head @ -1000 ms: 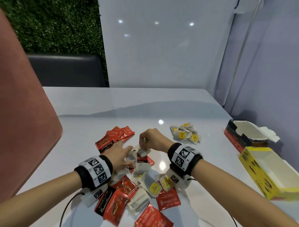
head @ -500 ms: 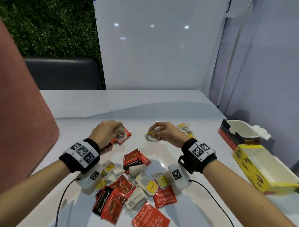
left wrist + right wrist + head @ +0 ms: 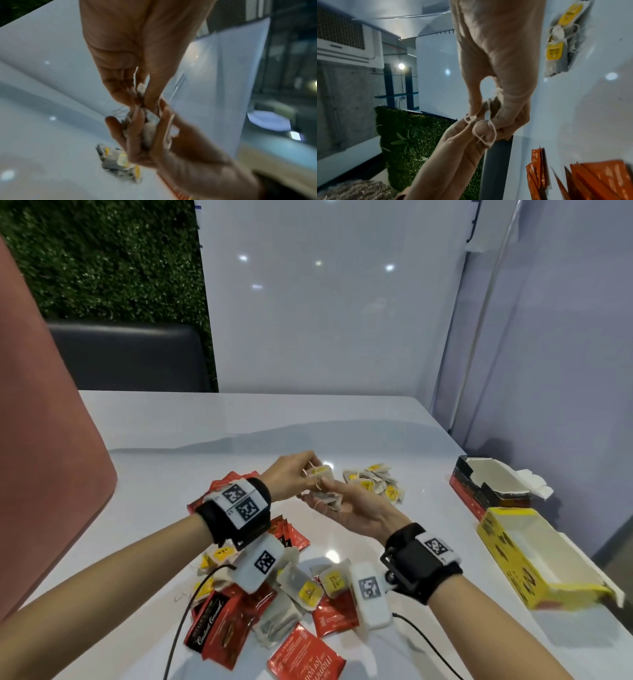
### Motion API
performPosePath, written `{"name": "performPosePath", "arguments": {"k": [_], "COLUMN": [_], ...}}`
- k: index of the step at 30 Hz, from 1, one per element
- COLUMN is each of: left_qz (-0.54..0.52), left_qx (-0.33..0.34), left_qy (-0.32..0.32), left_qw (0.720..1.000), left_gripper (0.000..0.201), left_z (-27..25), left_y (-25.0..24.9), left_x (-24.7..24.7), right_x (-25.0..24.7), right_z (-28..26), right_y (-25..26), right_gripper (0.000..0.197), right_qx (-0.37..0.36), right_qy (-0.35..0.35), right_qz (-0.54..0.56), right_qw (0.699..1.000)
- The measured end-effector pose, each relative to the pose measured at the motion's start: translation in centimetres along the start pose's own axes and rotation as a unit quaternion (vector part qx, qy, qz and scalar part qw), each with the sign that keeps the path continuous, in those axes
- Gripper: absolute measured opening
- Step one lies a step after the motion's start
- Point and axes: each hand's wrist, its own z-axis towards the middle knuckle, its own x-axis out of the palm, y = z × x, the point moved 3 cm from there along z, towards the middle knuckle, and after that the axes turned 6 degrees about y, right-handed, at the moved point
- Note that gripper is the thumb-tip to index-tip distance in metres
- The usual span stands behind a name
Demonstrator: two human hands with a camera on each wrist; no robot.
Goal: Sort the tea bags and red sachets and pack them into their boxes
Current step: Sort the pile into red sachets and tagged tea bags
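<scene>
Both hands meet above the white table: the left hand pinches a tea bag by its top, while the right hand grips a few more tea bags in curled fingers, strings looping between them, just beside the sorted tea bag pile.

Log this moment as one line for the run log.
left hand: pinches tea bag | right hand: holds tea bags | boxes: open, nothing visible inside

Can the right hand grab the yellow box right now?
Probably not yet: the right hand already holds tea bags, though nothing on the table blocks the way to the yellow box.
</scene>
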Motion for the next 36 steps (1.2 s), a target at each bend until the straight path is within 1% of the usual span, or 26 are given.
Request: {"name": "performPosePath", "arguments": {"k": [2, 3, 5, 6, 7, 8, 9, 10, 11, 12, 14, 15, 16, 17, 18, 20, 21, 22, 25, 26, 27, 29, 30, 32, 34, 36], "left_qz": [-0.098, -0.126, -0.105, -0.068, -0.028, 0.002, 0.022, 0.032, 0.037, 0.041, 0.068, 0.088, 0.112, 0.14, 0.172, 0.233, 0.258, 0.276, 0.308, 0.324, 0.341, 0.368, 0.376, 0.382, 0.376, 0.353], "left_qx": [-0.015, -0.02, -0.031, -0.041, -0.055, -0.074, -0.098, -0.122, -0.144, -0.161, -0.179, -0.179, -0.175, -0.163, -0.144, -0.095, -0.068, -0.045, -0.005, 0.001, 0.007, 0.028, 0.041, 0.053, 0.049, 0.043], "left_qy": [0.022, 0.024, 0.02, 0.019, 0.025, 0.039, 0.063, 0.092, 0.122, 0.148, 0.182, 0.197, 0.215, 0.237, 0.259, 0.282, 0.282, 0.278, 0.267, 0.265, 0.261, 0.243, 0.229, 0.207, 0.198, 0.184], "left_qw": [0.995, 0.991, 0.994, 0.997, 0.998, 0.996, 0.993, 0.988, 0.981, 0.975, 0.965, 0.96, 0.954, 0.947, 0.94, 0.926, 0.922, 0.919, 0.913, 0.908, 0.903, 0.897, 0.897, 0.899, 0.904, 0.916], "left_gripper": [0.042, 0.046, 0.044, 0.041, 0.038, 0.037, 0.039, 0.043, 0.048, 0.055, 0.07, 0.078, 0.084, 0.088, 0.089, 0.087, 0.085, 0.082, 0.065, 0.058, 0.053, 0.046, 0.042, 0.036, 0.033, 0.03], "left_z": [-0.4, -0.9, -2.6, -3.7, -4.9, -6.0, -7.1, -8.2, -9.2, -10.1, -11.6, -12.2, -12.7, -13.0, -13.2, -13.1, -13.0, -12.8, -12.2, -12.1, -12.0, -11.9, -11.9, -11.8, -11.6, -11.4], "left_y": [0.2, 0.4, 1.5, 2.3, 3.3, 4.4, 5.5, 6.5, 7.3, 8.1, 9.5, 10.1, 10.7, 11.0, 11.3, 11.3, 11.1, 11.0, 10.6, 10.6, 10.6, 10.7, 10.8, 10.9, 11.1, 11.3], "left_x": [-0.6, -1.4, -3.5, -4.6, -5.4, -6.0, -6.2, -6.1, -5.7, -5.2, -4.1, -3.5, -2.9, -2.2, -1.7, -1.1, -1.1, -1.1, -0.7, -0.4, 0.1, 0.8, 1.0, 1.2, 1.5, 1.7], "right_x": [-1.1, -1.6, -2.9, -3.5, -4.4, -5.3, -6.2, -7.2, -8.1, -9.0, -10.1, -10.4, -10.6, -10.8, -11.0, -11.1, -10.8, -10.2, -6.9, -5.5, -4.1, -1.8, -0.9, 0.6, 1.6, 2.2], "right_z": [0.3, 0.3, 0.2, 0.2, 0.3, 0.6, 1.1, 1.7, 2.4, 3.1, 4.1, 4.3, 4.3, 4.3, 4.2, 3.8, 3.4, 3.0, 1.6, 1.0, 0.3, -1.1, -1.7, -3.0, -3.9, -4.4], "right_y": [1.2, 2.1, 4.3, 5.6, 7.1, 8.6, 9.8, 10.7, 11.1, 11.2, 10.2, 9.4, 8.7, 8.3, 8.1, 8.3, 8.5, 8.7, 8.3, 7.8, 7.1, 5.1, 3.7, 0.8, -1.7, -3.7], "right_gripper": [0.032, 0.03, 0.022, 0.019, 0.017, 0.016, 0.015, 0.015, 0.018, 0.022, 0.025, 0.023, 0.018, 0.014, 0.014, 0.035, 0.044, 0.05, 0.049, 0.048, 0.047, 0.047, 0.049, 0.053, 0.058, 0.065], "right_qx": [-0.026, -0.038, -0.061, -0.076, -0.097, -0.113, -0.119, -0.112, -0.09, -0.058, 0.033, 0.084, 0.118, 0.136, 0.144, 0.139, 0.124, 0.1, 0.03, 0.018, 0.016, 0.039, 0.059, 0.113, 0.162, 0.18], "right_qy": [-0.033, -0.046, -0.088, -0.121, -0.165, -0.218, -0.27, -0.305, -0.322, -0.322, -0.285, -0.255, -0.23, -0.218, -0.213, -0.223, -0.233, -0.235, -0.192, -0.17, -0.142, -0.071, -0.03, 0.039, 0.072, 0.078], "right_qz": [-0.048, -0.074, -0.176, -0.253, -0.339, -0.433, -0.524, -0.607, -0.673, -0.724, -0.794, -0.819, -0.836, -0.842, -0.842, -0.835, -0.829, -0.829, -0.839, -0.839, -0.844, -0.865, -0.869, -0.857, -0.843, -0.837], "right_qw": [0.998, 0.995, 0.979, 0.957, 0.921, 0.867, 0.799, 0.726, 0.66, 0.608, 0.536, 0.506, 0.484, 0.475, 0.474, 0.483, 0.493, 0.498, 0.508, 0.516, 0.517, 0.495, 0.491, 0.502, 0.509, 0.51]}}
